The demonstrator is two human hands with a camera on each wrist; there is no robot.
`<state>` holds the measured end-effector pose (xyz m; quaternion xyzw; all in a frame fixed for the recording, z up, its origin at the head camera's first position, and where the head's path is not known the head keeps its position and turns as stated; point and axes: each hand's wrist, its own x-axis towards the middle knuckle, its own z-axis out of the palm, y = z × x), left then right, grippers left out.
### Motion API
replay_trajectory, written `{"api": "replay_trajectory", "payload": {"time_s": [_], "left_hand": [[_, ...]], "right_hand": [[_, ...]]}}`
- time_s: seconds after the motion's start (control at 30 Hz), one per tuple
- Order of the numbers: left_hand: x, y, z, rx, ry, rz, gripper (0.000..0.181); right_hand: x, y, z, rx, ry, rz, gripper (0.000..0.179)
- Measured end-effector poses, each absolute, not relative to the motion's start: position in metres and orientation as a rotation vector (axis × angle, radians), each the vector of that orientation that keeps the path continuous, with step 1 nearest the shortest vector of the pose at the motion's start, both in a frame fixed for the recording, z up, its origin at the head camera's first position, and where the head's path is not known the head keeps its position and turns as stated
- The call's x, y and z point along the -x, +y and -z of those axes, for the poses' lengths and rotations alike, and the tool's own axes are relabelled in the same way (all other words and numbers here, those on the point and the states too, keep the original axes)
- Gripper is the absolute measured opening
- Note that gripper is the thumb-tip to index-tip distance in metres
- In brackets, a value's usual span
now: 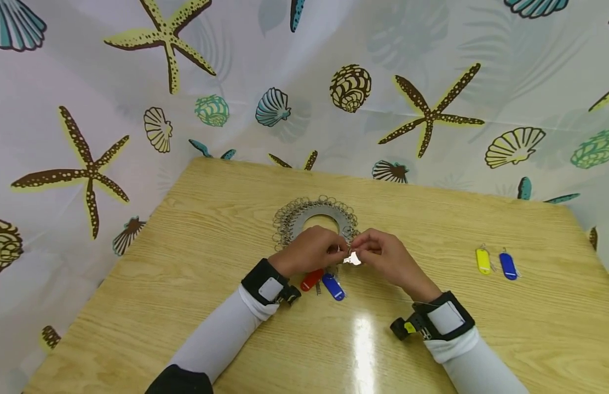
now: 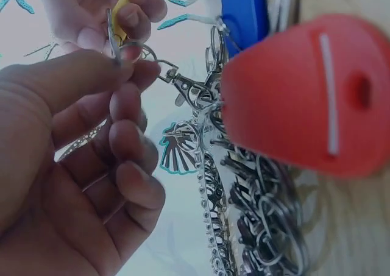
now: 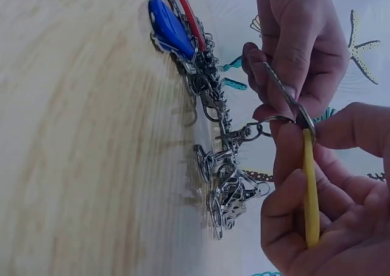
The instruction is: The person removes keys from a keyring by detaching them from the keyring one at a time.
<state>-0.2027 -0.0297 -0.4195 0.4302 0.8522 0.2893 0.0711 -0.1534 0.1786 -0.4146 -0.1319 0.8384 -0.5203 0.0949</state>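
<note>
Thumb and fingertips of my left hand point(image 1: 311, 250) pinch a small split ring point(image 3: 277, 119) in the right wrist view. A key point(image 3: 283, 87) lies against those fingertips. Opposite, my right hand point(image 1: 387, 257) grips a yellow key tag point(image 3: 311, 197) and touches the key's head with its thumb. A metal swivel clasp point(image 2: 186, 86) links the ring to a flat grey ring-shaped plate point(image 1: 298, 220) whose edge carries many clasps and rings. From the plate's near side hang a red key tag point(image 1: 311, 279) and a blue key tag point(image 1: 333, 287), with keys. Whether the key is threaded on the split ring, I cannot tell.
Another yellow key tag point(image 1: 483, 260) and a blue key tag point(image 1: 508, 266) with keys lie on the wooden table point(image 1: 196, 230) to the right. Behind the table hangs a cloth printed with shells and starfish point(image 1: 430, 116).
</note>
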Motion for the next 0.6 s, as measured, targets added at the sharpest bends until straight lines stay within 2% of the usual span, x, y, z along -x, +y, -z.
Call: {"api": "replay_trajectory", "payload": {"time_s": [0.1, 0.23, 0.6], "left_hand": [[0.202, -0.030, 0.419, -1.229, 2.596, -0.889, 0.009], [0.201, -0.030, 0.419, -1.171, 2.606, -0.898, 0.018], [0.199, -0.026, 0.422, -1.168, 2.663, -0.822, 0.019]], "right_hand": [[0.154, 0.177, 0.414, 0.363, 2.477, 1.561, 0.015], [0.155, 0.174, 0.415, 0.331, 2.476, 1.570, 0.016], [0.155, 0.167, 0.417, 0.340, 2.425, 1.628, 0.017]]}}
